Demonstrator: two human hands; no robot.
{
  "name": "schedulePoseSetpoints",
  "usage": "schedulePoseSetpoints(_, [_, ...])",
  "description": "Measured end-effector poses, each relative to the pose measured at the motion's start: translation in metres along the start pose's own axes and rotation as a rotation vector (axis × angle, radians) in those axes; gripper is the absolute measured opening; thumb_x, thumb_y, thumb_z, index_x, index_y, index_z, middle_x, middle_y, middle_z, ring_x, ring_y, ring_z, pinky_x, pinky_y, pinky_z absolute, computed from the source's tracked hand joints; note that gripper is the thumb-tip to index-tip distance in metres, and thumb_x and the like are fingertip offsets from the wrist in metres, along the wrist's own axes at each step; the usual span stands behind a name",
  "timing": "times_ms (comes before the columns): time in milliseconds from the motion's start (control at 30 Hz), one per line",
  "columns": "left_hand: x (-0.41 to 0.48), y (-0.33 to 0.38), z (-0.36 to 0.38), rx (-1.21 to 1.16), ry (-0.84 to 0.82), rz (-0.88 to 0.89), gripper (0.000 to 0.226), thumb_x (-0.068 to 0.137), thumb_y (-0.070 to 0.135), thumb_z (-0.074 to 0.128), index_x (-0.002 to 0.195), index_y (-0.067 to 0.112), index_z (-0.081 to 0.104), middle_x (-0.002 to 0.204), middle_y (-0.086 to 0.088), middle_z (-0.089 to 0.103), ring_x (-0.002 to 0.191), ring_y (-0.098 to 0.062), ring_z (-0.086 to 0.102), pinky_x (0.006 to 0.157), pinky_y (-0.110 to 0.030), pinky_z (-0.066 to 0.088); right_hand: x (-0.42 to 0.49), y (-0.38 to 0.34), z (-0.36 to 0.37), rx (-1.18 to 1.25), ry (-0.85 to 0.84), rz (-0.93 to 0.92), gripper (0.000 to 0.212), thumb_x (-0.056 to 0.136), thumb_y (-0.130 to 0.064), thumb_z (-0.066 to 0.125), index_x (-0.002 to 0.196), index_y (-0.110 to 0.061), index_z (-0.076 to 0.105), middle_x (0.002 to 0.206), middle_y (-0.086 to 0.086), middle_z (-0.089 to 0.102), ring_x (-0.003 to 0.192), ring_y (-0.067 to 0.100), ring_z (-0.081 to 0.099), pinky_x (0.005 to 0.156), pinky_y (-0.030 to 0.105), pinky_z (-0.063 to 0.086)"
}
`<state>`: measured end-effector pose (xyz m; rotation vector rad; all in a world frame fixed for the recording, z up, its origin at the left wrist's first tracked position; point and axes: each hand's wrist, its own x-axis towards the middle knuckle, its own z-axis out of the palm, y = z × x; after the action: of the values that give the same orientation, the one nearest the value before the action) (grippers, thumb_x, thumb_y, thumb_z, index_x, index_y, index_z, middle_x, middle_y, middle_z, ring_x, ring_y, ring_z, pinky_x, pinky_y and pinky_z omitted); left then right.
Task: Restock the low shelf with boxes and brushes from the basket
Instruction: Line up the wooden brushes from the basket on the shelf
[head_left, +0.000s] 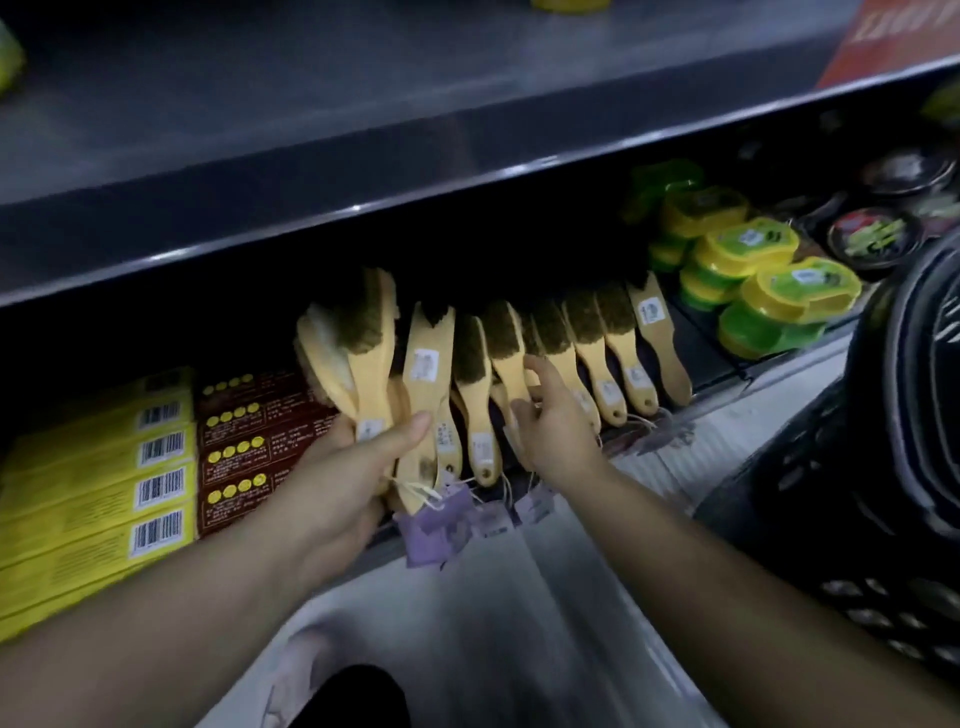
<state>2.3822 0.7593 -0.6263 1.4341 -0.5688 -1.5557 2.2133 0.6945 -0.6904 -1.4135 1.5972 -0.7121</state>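
Most of low shelf (748, 370) looking stocked; basket (883, 415) sitting at right. Yellow boxes (93, 499), brown boxes (244, 447) lying stacked; brush row (613, 338) standing. Left grip (332, 478) clutching brush bundle (374, 353), not yet shelved. Right grip (550, 421), fingers spread, touching row, holding nothing.

— How do the brushes lie?
— Wooden-handled brushes (613, 343) with dark bristles sit side by side on the low shelf (727, 376), handles outward and purple tags hanging. The left hand (343, 467) grips a bunch (374, 353).
— The boxes?
— Yellow boxes (98, 483) are stacked at the left, with dark red boxes (244, 441) beside them.
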Motion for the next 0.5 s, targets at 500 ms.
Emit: schedulePoseSetpoints(500, [0.005,-0.031,0.03,-0.053,-0.101,-0.098,0.061,0.063,0.024,0.072,0.121,0.02,0.055,0.101,-0.006,0.074,0.088,-0.021,0.071,0.075,-0.04,0.055,-0.003,0.014,-0.006,-0.085,-0.03,-0.094,0.067,0.088,-0.014,0.062,0.145,-0.022,0.027,0.125,0.0,0.049,0.111,0.019,0.053,0.092,0.038,0.048])
